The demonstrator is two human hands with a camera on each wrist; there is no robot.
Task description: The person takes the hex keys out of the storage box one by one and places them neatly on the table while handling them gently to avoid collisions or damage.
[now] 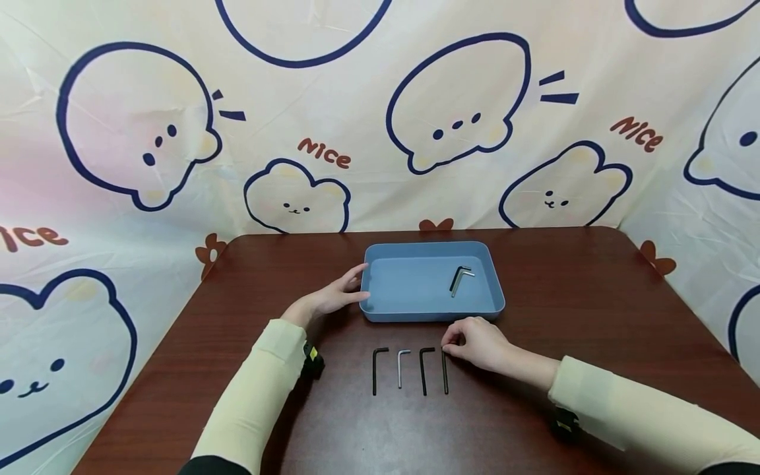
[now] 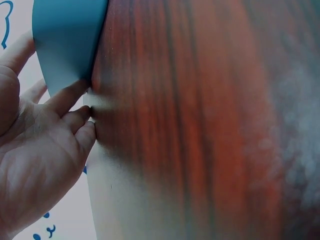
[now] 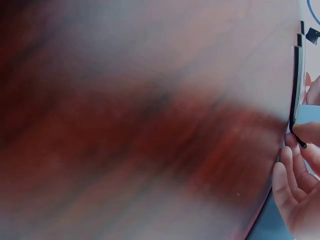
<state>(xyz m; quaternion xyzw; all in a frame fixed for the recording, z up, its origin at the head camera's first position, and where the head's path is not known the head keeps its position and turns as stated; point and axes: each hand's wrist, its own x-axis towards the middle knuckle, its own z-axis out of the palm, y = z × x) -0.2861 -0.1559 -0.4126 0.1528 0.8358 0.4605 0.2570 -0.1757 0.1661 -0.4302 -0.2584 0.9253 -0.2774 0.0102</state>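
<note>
Right hand (image 1: 477,343) pinching the rightmost hex key (image 1: 445,377), left hand (image 1: 331,297) spread against the blue tray (image 1: 410,284)

Head view: four L-shaped keys form a row in front of the tray on the wood-grain table (image 1: 332,422), long arms toward the person. From the left come a black key (image 1: 375,375), a shorter silver key (image 1: 400,371), a second black key (image 1: 423,375) and the pinched one, its bend hidden by fingers. Only this view shows the tray's contents: a black hex key (image 1: 454,282) and a silver hex key (image 1: 456,288), close together toward the right side.

Left wrist view: the palm side shows, with fingers fanned and one fingertip at the tray's corner.

Right wrist view: the grip that the head camera hides is visible. Thumb and fingertips pinch the black key near its bend, the short arm's tip poking out between them. Other keys line up behind it, overlapping.
</note>
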